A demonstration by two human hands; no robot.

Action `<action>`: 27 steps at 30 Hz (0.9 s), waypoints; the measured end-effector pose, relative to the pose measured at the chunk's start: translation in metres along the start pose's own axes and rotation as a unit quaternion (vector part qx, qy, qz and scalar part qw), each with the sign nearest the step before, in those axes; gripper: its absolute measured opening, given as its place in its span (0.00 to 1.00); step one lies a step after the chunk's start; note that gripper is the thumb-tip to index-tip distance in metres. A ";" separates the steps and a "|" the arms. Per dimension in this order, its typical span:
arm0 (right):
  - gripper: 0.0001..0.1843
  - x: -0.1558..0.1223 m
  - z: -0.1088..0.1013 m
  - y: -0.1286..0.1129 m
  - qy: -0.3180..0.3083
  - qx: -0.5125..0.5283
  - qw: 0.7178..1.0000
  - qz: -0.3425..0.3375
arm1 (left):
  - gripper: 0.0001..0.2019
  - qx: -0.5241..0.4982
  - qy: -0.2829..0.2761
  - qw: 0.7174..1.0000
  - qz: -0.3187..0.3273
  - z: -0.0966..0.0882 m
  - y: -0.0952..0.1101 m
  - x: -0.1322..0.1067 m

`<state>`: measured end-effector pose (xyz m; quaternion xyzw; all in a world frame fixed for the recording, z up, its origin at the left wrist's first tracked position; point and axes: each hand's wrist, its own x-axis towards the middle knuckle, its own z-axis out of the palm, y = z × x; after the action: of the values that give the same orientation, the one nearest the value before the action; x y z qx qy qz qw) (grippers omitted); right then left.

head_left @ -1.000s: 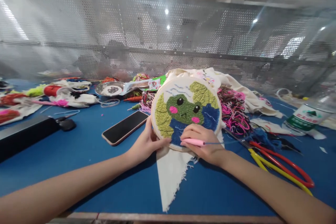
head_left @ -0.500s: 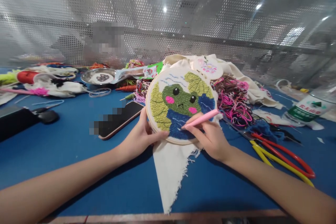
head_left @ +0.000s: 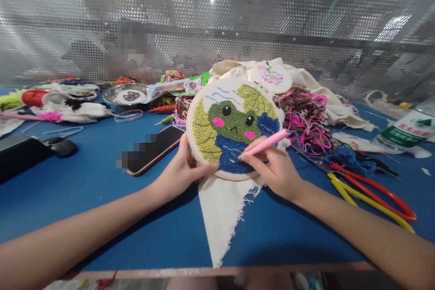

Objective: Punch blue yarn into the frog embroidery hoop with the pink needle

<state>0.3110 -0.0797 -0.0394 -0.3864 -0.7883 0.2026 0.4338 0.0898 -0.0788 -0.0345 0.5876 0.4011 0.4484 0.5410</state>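
Note:
My left hand (head_left: pixel 185 165) is closed on the lower left rim of a round embroidery hoop (head_left: pixel 189 132), thumb on the front, other fingers mostly hidden behind. The white cloth in it carries a green frog (head_left: pixel 234 122) with pink cheeks, yellow-green leaf shapes and dark blue water. In my right hand (head_left: pixel 277 170) is a pink pen-shaped punch needle (head_left: pixel 270 141), gripped between thumb and fingers. Its tip meets the blue stitching near a pale line. Blue yarn (head_left: pixel 294 135) trails from the tool's back end. A frayed cloth corner (head_left: pixel 220 217) hangs below the hoop.
Left of the hoop lies a phone (head_left: pixel 156 150). Red-and-yellow-handled scissors (head_left: pixel 370 195) and a water bottle (head_left: pixel 408 129) are on the right. Tangled yarn (head_left: pixel 306 120), a metal bowl (head_left: pixel 108 96) and a flower-embroidered piece (head_left: pixel 272 77) sit behind. A perforated metal screen (head_left: pixel 190 13) stands at the back.
The punch needle's tip has shifted slightly right and up over the blue area, with my right hand. The view has tilted a little downward. My left hand keeps its hold on the hoop.

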 end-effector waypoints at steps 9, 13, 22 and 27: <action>0.08 0.008 0.001 -0.008 0.004 -0.053 0.998 -0.012 | 0.41 -0.001 0.005 0.999 0.051 0.003 -0.002 -0.003; 0.06 0.009 0.003 -0.004 -0.045 -0.078 0.993 -0.072 | 0.43 0.007 0.007 0.998 0.056 0.005 0.000 -0.005; 0.08 0.004 -0.001 -0.006 -0.006 -0.020 1.000 0.009 | 0.39 0.017 0.005 0.998 0.062 0.005 0.002 -0.005; 0.08 0.004 -0.004 -0.007 -0.006 -0.013 1.000 0.003 | 0.38 0.015 -0.004 0.998 0.058 0.002 0.001 -0.004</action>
<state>0.3101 -0.0814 -0.0302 -0.3931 -0.7922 0.1963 0.4235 0.0908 -0.0832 -0.0335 0.6202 0.3707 0.4705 0.5065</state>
